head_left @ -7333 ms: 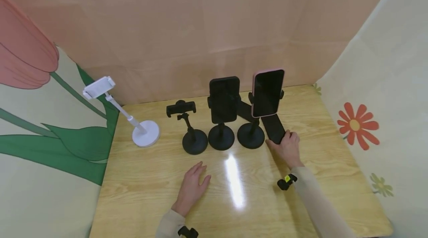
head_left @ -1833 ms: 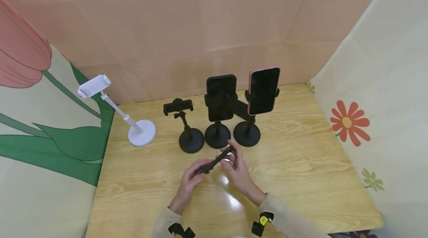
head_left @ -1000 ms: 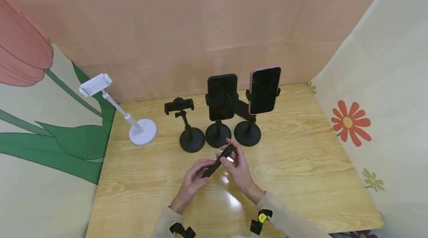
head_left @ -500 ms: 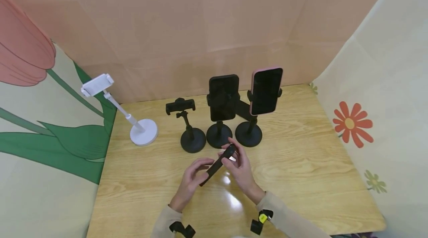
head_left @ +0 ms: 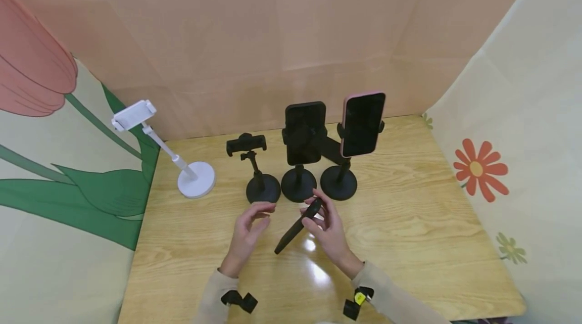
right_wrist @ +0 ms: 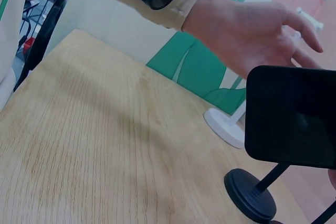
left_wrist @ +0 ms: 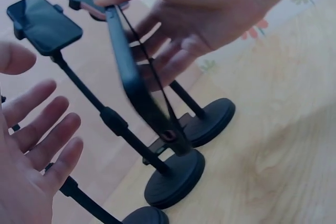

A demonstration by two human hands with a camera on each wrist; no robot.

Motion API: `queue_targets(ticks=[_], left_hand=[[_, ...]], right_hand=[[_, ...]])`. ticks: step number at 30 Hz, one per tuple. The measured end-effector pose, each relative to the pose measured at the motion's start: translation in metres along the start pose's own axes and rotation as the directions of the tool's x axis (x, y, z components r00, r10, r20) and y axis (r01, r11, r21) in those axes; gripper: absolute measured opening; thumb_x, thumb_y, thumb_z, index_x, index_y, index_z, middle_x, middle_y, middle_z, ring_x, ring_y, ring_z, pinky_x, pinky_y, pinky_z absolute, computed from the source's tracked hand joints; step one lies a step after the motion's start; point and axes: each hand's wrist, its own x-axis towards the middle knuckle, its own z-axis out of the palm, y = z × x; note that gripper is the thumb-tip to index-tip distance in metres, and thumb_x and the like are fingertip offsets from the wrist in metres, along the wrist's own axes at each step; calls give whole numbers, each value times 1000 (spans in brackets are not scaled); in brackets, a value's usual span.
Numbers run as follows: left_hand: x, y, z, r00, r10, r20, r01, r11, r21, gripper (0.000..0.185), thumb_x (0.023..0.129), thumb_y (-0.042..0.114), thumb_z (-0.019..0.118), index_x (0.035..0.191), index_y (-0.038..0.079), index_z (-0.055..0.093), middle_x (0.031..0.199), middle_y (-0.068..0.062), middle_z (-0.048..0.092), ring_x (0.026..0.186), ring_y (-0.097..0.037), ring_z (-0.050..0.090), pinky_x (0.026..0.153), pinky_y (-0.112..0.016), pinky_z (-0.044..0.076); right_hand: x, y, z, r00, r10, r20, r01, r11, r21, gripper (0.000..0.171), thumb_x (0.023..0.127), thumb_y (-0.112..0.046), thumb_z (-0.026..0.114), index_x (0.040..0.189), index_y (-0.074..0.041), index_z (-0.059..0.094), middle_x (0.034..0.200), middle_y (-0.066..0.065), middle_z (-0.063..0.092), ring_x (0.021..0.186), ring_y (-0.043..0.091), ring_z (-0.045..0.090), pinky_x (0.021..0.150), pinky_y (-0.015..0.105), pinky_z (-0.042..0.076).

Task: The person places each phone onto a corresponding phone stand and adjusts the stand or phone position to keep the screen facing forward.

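Note:
In the head view my right hand (head_left: pixel 331 230) grips a black smartphone (head_left: pixel 291 234) by its upper right end, thumb on the near side and fingers beyond. The phone slants over the table, its lower left end free. My left hand (head_left: pixel 245 233) is apart from the phone, to its left, with fingers loosely bent and nothing in them. Just beyond the left fingertips stands a black phone stand (head_left: pixel 246 144) whose clamp holds no phone. In the right wrist view the phone's dark face (right_wrist: pixel 294 116) shows broadside.
Two more black stands hold a black phone (head_left: pixel 304 132) and a pink-edged phone (head_left: pixel 364 124). Another dark flat slab (head_left: pixel 332 150) lies behind them. A white phone stand (head_left: pixel 196 180) is at the far left of the wooden table (head_left: pixel 423 223). Fabric walls enclose the back and sides.
The phone beside the right-hand stand was picked up from the table and brought to the middle, held by both hands. Now my left hand has let go and shifted left.

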Motion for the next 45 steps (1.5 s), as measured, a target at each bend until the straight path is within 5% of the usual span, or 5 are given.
queue_targets(ticks=[9, 21, 26, 34, 45], left_hand=[[11, 9, -8, 994, -46, -102, 52, 997, 59, 24, 99, -4, 57, 121, -6, 68, 117, -30, 66, 110, -19, 66, 96, -24, 51], [36, 26, -25, 964, 38, -263, -34, 999, 21, 21, 97, -8, 57, 115, -17, 65, 113, -9, 73, 105, -10, 67, 93, -21, 53], [47, 37, -32, 950, 3, -311, -7, 1000, -11, 22, 100, -4, 56, 116, -19, 63, 113, 1, 72, 105, -9, 67, 92, -21, 54], [66, 50, -41, 919, 2, -394, 1, 1000, 7, 25, 102, 1, 58, 117, -18, 63, 112, -18, 71, 101, -13, 69, 89, -23, 57], [87, 65, -50, 898, -46, -437, 44, 999, -15, 28, 103, 7, 60, 125, -11, 61, 113, 1, 68, 104, -16, 67, 91, -25, 56]], right_hand=[[-2, 2, -2, 1000, -7, 5, 7, 1000, -9, 67, 92, 12, 65, 152, 2, 37, 130, 37, 47, 114, 30, 68, 95, 30, 59], [-4, 4, -4, 1000, -12, 5, 13, 1000, -29, 67, 91, 13, 67, 151, 2, 39, 128, 36, 49, 112, 29, 68, 92, 29, 60], [-5, 3, -3, 1000, -1, 7, 2, 999, -39, 67, 92, 11, 67, 151, 0, 39, 129, 36, 48, 113, 28, 68, 93, 29, 60], [-5, 2, -2, 1000, -5, 17, 6, 999, -46, 68, 91, 11, 68, 151, 2, 39, 129, 40, 47, 113, 31, 68, 91, 29, 61], [3, -7, 3, 997, -47, 55, 50, 998, -49, 72, 89, 9, 72, 152, 4, 37, 130, 32, 51, 114, 16, 68, 94, 30, 60]])
